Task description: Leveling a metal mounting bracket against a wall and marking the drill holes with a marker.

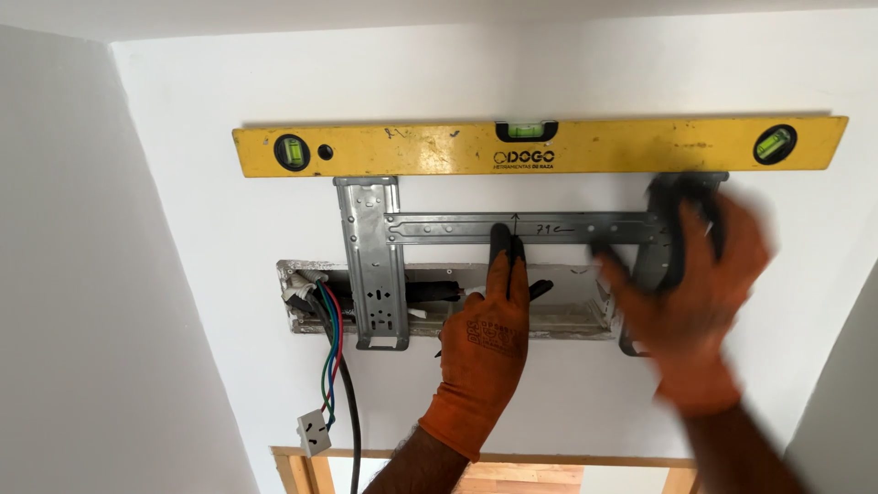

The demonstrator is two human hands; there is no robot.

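White plaster wall [567, 73], seen from below, w/ side walls closing in at left and right (a narrow nook). At the bottom a wooden door frame [402, 455] runs across, light wood floor visible beyond it.

A long yellow spirit level [421, 148] sits horizontally on the top edge of a galvanised metal mounting bracket [370, 256], touching it. The bracket has a vertical leg at left, a horizontal bar across the middle, and a right leg mostly hidden behind the right hand. Behind the bracket's lower part is a rectangular recess [567, 316] cut into the wall, rough-edged. Cables [331, 366] (black, red, green, blue) come out of its left end and hang down the wall; a small white socket [313, 432] dangles at their end.

Left hand [485, 348], orange glove, black tips: fingers [505, 247] straight and together, pressed flat against the horizontal bar near a pencil mark, not gripping anything. A dark thin object pokes out by this hand at the recess; can't tell what it is.

Right hand [700, 293], also orange-gloved, is motion-blurred. Fingers spread and curled over the bracket's right leg, just under the level; whether they truly clamp it, can't tell.

Open wall room: plenty above the level and below the recess; tight at both sides.
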